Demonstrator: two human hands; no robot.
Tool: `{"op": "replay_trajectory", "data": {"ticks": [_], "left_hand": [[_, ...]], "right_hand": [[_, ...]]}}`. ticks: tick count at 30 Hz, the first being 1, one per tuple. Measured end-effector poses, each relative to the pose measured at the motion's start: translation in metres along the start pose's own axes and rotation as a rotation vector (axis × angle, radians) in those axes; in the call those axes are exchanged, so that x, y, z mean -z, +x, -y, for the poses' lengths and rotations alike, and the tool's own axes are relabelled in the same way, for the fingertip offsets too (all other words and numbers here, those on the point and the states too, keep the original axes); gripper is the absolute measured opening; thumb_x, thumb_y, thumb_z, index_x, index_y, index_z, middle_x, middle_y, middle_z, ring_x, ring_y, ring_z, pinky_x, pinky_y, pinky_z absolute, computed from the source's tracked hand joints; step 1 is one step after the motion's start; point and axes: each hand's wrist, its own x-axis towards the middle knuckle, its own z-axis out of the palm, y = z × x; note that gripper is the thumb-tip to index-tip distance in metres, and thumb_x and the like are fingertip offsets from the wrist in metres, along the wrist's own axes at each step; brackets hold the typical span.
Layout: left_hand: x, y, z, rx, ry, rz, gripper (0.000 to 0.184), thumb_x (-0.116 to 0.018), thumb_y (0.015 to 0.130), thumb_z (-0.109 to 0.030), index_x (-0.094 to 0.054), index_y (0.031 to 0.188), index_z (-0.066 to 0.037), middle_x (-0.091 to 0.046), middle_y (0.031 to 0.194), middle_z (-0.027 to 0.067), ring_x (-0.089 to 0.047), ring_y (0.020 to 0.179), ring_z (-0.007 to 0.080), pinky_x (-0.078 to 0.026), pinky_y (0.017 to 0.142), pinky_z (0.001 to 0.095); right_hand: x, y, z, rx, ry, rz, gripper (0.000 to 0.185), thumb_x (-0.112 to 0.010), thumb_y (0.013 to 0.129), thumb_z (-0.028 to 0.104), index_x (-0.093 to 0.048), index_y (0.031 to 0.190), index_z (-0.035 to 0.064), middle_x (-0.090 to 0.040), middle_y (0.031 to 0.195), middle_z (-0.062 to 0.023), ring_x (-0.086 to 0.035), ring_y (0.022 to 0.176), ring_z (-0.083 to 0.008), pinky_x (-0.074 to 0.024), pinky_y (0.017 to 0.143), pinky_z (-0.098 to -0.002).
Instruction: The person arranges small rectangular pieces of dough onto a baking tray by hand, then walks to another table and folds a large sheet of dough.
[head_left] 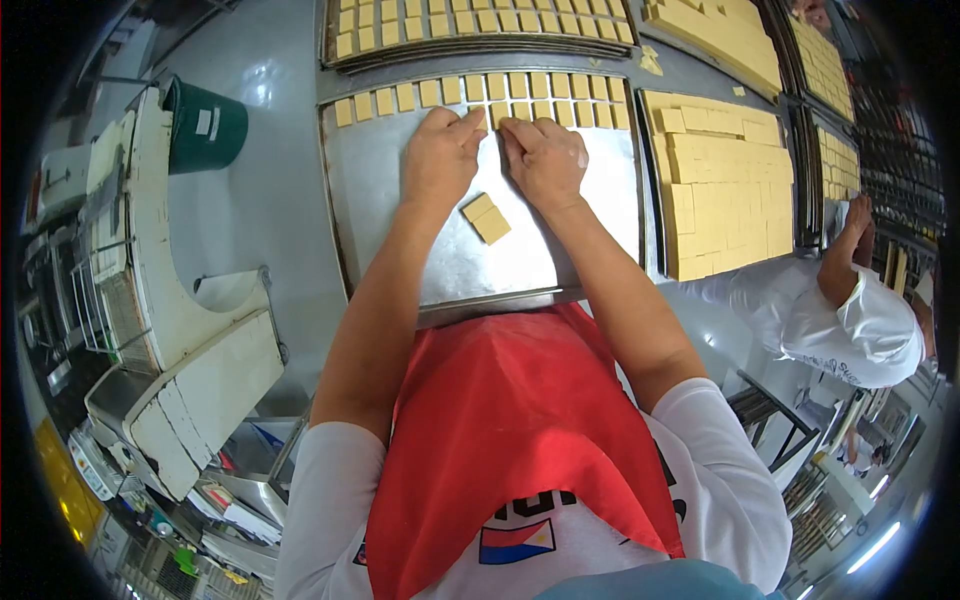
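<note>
A metal baking tray [370,200] lies in front of me, with rows of small yellow dough pieces [429,93] along its far side. My left hand [440,155] is closed at the near row, its thumb and fingertips pinching a small dough piece [478,112]. Just beside it, my right hand [546,160] pinches another dough piece [499,111], which its fingers partly cover. Between my forearms, two loose dough pieces [486,218] lie touching each other at a slant on the bare metal.
Beyond my tray is another filled tray [480,40]. To the right, a tray carries large cut yellow slabs [725,190], with more slabs [715,35] behind. A co-worker in a white shirt [850,320] stands at the right. A green bin [207,125] is on the left.
</note>
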Motion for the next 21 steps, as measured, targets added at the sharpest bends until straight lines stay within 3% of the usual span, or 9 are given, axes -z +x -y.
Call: {"op": "replay_trajectory", "data": {"ticks": [4,5,7,9,12,13,19,21], "left_hand": [[0.004,0.0,-0.001,-0.004,-0.004,0.006,0.029,-0.081,0.086,-0.017,-0.079,0.115,-0.014,-0.065,0.09,0.0089,-0.066,0.08,0.0287,-0.054,0.07,0.0397],[0.01,-0.002,-0.003,0.03,-0.055,0.097,0.033,-0.082,0.084,-0.016,-0.078,0.117,-0.014,-0.065,0.097,0.0079,-0.065,0.089,0.0288,-0.054,0.076,0.0409],[0.032,-0.008,-0.013,0.06,-0.106,0.188,0.038,-0.083,0.081,-0.015,-0.077,0.118,-0.014,-0.065,0.103,0.0069,-0.065,0.097,0.0289,-0.053,0.082,0.0421],[0.064,-0.023,-0.032,-0.324,-0.062,0.509,0.046,-0.083,0.076,-0.013,-0.074,0.121,-0.014,-0.063,0.117,0.0043,-0.057,0.116,0.0288,-0.045,0.099,0.046],[0.067,-0.04,-0.036,-0.404,0.071,0.657,0.049,-0.085,0.073,-0.014,-0.073,0.12,-0.016,-0.06,0.126,0.0023,-0.05,0.127,0.028,-0.037,0.109,0.0485],[0.066,-0.04,-0.036,-0.359,0.071,0.65,0.043,-0.085,0.074,-0.017,-0.074,0.115,-0.014,-0.062,0.12,0.004,-0.054,0.122,0.027,-0.038,0.107,0.0451],[0.082,-0.055,-0.031,-0.083,0.355,0.547,0.041,-0.085,0.076,-0.029,-0.074,0.111,-0.011,-0.066,0.107,0.0066,-0.06,0.11,0.0291,-0.042,0.098,0.0453],[0.086,-0.061,-0.031,-0.044,0.346,0.543,0.041,-0.085,0.076,-0.03,-0.075,0.111,-0.012,-0.066,0.106,0.007,-0.06,0.109,0.0295,-0.043,0.096,0.0457]], "right_hand": [[0.003,0.001,-0.001,-0.008,0.027,0.039,0.016,-0.079,0.085,0.026,-0.08,0.1,0.0215,-0.065,0.075,-0.0026,-0.067,0.067,-0.0238,-0.0486,0.068,-0.0386],[0.007,0.0,-0.001,-0.008,0.026,0.037,0.016,-0.079,0.085,0.026,-0.08,0.1,0.0215,-0.065,0.075,-0.0026,-0.067,0.067,-0.0238,-0.0486,0.068,-0.0386],[0.017,-0.005,0.0,-0.202,0.291,0.069,0.024,-0.078,0.085,0.025,-0.079,0.108,0.0168,-0.07,0.081,-0.0054,-0.069,0.07,-0.0229,-0.0523,0.071,-0.0371],[0.029,-0.015,-0.008,-0.261,0.347,0.058,0.026,-0.078,0.086,0.023,-0.078,0.111,0.015,-0.071,0.084,-0.0067,-0.069,0.071,-0.0229,-0.0538,0.072,-0.0367],[0.043,-0.025,-0.021,-0.313,0.412,0.061,0.028,-0.076,0.087,0.019,-0.077,0.114,0.0123,-0.071,0.086,-0.0083,-0.07,0.073,-0.0242,-0.0569,0.073,-0.0373],[0.045,-0.028,-0.025,-0.276,0.361,0.082,0.028,-0.076,0.087,0.019,-0.077,0.115,0.0124,-0.071,0.087,-0.0084,-0.07,0.074,-0.0244,-0.057,0.073,-0.0373],[0.057,-0.029,-0.019,-0.249,0.368,0.192,0.031,-0.073,0.09,0.021,-0.075,0.119,0.0118,-0.074,0.096,-0.0122,-0.072,0.08,-0.0275,-0.0576,0.075,-0.0387],[0.059,-0.031,-0.012,-0.208,0.375,0.284,0.035,-0.075,0.091,0.016,-0.073,0.125,0.0087,-0.075,0.094,-0.0099,-0.07,0.076,-0.0203,-0.0567,0.075,-0.0328]]}}
